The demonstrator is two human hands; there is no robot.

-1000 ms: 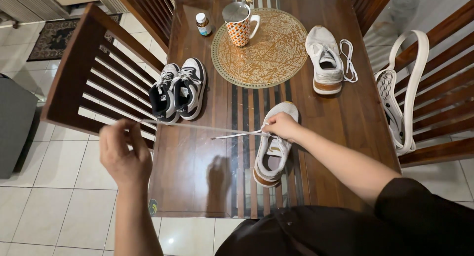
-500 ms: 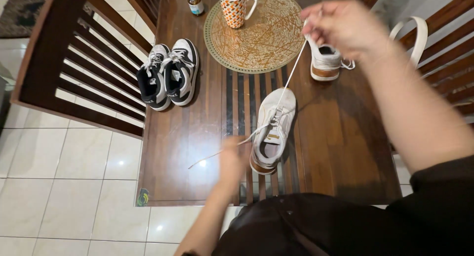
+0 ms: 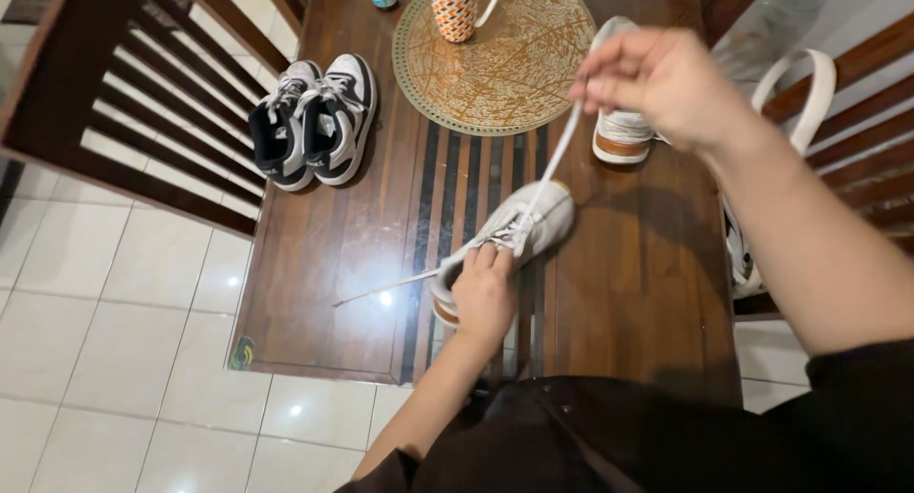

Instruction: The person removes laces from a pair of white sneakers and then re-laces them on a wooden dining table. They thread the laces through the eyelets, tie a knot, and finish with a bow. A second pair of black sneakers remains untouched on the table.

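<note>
Pulling one white lace (image 3: 552, 160) taut, the right hand (image 3: 657, 79) pinches it shut, raised above the table (image 3: 324, 255). The left hand (image 3: 484, 298) presses one white shoe (image 3: 533, 217) near the table's front edge, fingers curled. Two black-white shoes (image 3: 314, 122) at left edge; one cup (image 3: 455, 3) on one round mat (image 3: 505, 65). Bare wood lies front-left.

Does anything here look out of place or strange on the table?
Yes. Shoes sit on the wooden table beside a patterned mug on a round mat: a black-and-white pair and two pale sneakers. The right hand pulls a lace while the left hand steadies one. Nothing looks spilled or damaged.
</note>
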